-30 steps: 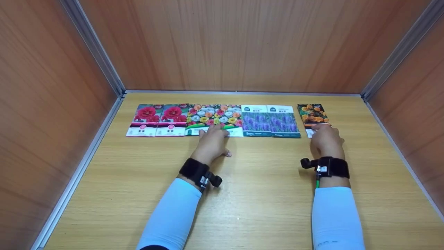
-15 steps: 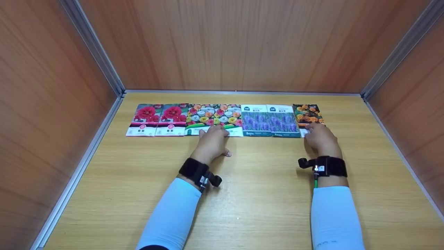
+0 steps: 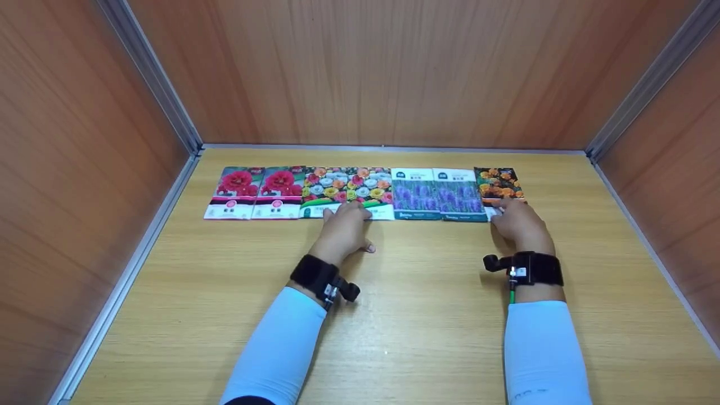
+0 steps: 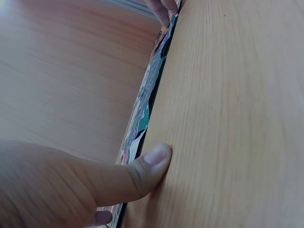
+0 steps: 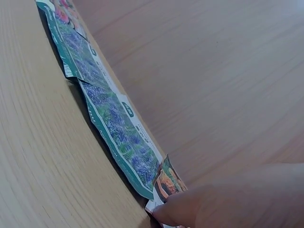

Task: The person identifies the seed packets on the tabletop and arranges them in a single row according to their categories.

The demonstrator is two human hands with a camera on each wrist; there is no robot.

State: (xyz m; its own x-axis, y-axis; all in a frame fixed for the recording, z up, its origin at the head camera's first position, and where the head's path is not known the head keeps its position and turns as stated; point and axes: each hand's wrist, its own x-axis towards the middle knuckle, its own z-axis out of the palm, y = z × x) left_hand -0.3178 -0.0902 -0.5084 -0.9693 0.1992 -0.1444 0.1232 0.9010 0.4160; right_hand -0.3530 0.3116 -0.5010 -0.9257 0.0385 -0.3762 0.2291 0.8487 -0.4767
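Observation:
Flower seed packets lie side by side in a row. My left hand [image 3: 344, 229] rests its fingers on the lower part of the multicoloured-flower packets [image 3: 368, 188]; in the left wrist view its thumb [image 4: 154, 164] lies stretched on the tabletop. At the row's right end, my right hand [image 3: 523, 225] pinches the lower edge of the orange-flower seed packet [image 3: 499, 183]. That packet's left edge meets the purple-flower packet [image 3: 458, 194], and in the right wrist view the orange packet [image 5: 168, 180] bows up a little there. Some right fingertips are hidden.
Another purple-flower packet [image 3: 415, 194] and two pink-flower packets [image 3: 236, 191] complete the row. Wood-grain panels [image 3: 382, 73] with metal edge strips enclose the wooden tabletop [image 3: 416, 315] at the back and both sides.
My right hand has slid the orange-flower packet left, from a gap apart to against the purple-flower packet; over the last half second it holds there. My left hand has stayed in place.

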